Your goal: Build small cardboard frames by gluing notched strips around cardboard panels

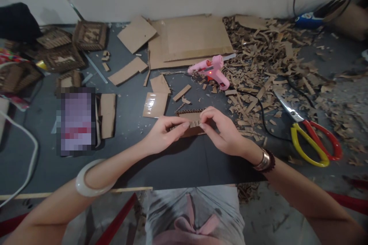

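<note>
Between my two hands is a narrow strip of corrugated cardboard, its ridged edge showing. My left hand pinches one end of it between thumb and fingers. At the other end, my right hand grips it the same way, fingertips close to the left ones. Just behind and below the strip lies a small cardboard piece with a ridged border along its far edge; my fingers partly cover it. Beyond my right hand rests a pink hot glue gun with a lit orange light.
Large scissors lie at right, near a big heap of cardboard scraps. A large cardboard sheet is at the back. Ridged cardboard frames and a blurred purple object stand left. A black cord crosses the table.
</note>
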Demonstrator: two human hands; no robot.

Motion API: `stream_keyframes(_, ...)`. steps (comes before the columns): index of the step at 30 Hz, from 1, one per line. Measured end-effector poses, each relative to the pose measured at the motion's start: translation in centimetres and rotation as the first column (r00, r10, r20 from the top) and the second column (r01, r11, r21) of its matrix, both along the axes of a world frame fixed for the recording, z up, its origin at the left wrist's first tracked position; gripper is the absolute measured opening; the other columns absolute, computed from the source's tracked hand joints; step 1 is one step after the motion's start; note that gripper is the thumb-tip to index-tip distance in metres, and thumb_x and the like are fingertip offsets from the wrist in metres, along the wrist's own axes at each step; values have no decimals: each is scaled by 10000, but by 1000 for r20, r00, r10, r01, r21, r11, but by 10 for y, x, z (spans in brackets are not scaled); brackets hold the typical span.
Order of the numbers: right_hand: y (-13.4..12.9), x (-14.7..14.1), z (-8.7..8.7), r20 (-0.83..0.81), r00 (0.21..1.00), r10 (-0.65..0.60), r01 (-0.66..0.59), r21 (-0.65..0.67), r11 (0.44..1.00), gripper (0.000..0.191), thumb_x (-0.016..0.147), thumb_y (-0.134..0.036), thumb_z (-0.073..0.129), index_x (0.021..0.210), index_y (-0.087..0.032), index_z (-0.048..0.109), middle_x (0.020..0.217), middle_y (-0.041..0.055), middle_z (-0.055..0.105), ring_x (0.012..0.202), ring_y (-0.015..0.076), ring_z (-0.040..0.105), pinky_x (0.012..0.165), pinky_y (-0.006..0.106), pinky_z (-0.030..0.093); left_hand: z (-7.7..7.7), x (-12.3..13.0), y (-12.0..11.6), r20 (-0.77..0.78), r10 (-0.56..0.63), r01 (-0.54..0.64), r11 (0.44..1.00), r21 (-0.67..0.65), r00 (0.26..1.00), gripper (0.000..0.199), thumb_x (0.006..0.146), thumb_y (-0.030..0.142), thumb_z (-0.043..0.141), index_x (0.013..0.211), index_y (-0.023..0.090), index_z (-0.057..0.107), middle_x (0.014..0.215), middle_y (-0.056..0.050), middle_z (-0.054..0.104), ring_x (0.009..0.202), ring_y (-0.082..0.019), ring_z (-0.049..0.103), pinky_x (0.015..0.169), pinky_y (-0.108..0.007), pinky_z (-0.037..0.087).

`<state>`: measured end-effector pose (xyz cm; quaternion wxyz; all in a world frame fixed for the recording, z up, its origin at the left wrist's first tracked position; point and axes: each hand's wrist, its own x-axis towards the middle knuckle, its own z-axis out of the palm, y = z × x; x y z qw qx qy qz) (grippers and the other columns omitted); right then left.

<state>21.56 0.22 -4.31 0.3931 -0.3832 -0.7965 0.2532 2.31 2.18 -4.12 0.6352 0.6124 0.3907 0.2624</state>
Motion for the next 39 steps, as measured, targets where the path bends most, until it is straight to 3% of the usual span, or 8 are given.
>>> stream_keyframes(6, 0, 0, -6, 11, 996, -84, 84, 19, 996, 76, 857, -134, 432, 854, -206, 409, 771, 5, 497, 658, 107, 493, 588, 234, 441, 3, 2, 0, 18, 30, -31, 998, 59, 999, 371, 820, 433, 557, 839, 81, 672, 440, 66, 386, 393, -48, 321, 372, -177, 273)
stream_keyframes(13, 0, -1, -7, 218, 963, -156, 73, 348, 935, 119, 875, -133, 423, 778, -200, 439, 696, 33, 554, 657, 147, 496, 600, 264, 453, 5, 3, -1, -51, 16, -6, 982, 188, 999, 333, 835, 355, 532, 882, 63, 685, 442, 45, 444, 381, -54, 361, 357, -164, 291)
stream_keyframes(19, 0, -1, -4, 232, 952, -201, 108, 359, 927, 170, 864, -97, 401, 733, -191, 456, 659, 42, 576, 628, 147, 504, 587, 259, 449, 7, 3, -2, -99, 8, 21, 958, 286, 995, 319, 844, 310, 505, 903, 59, 693, 446, 26, 496, 384, -63, 398, 373, -160, 336)
stream_keyframes(25, 4, 5, -3, 103, 912, -397, 349, 311, 884, 268, 862, -134, 461, 620, -208, 371, 536, -41, 421, 479, 79, 398, 461, 206, 347, 6, 3, -2, -91, 46, -21, 966, 257, 995, 307, 831, 306, 515, 850, 60, 698, 442, 27, 477, 389, -60, 387, 357, -153, 308)
stream_keyframes(28, 2, 3, -2, 67, 936, -344, 299, 361, 883, 331, 844, -155, 535, 579, -210, 344, 491, -56, 397, 453, 70, 390, 438, 200, 335, 7, 3, -1, -95, 40, -13, 963, 268, 995, 298, 827, 298, 525, 883, 68, 706, 446, 28, 482, 388, -55, 363, 346, -151, 280)
stream_keyframes(32, -1, 0, -2, 74, 971, -228, 181, 398, 899, 94, 831, -144, 556, 762, -193, 514, 666, 4, 599, 560, 88, 531, 486, 196, 432, 6, 3, -1, -92, 38, -10, 956, 294, 995, 295, 835, 288, 516, 917, 81, 710, 443, 32, 480, 384, -51, 356, 347, -143, 281)
stream_keyframes(39, -1, -1, -4, 94, 974, -208, 157, 386, 909, 60, 854, -142, 545, 836, -197, 562, 719, 6, 655, 610, 94, 597, 498, 197, 465, 4, 3, -1, -112, 41, 6, 923, 385, 993, 281, 840, 274, 522, 952, 93, 705, 483, 16, 551, 409, -58, 415, 381, -142, 338)
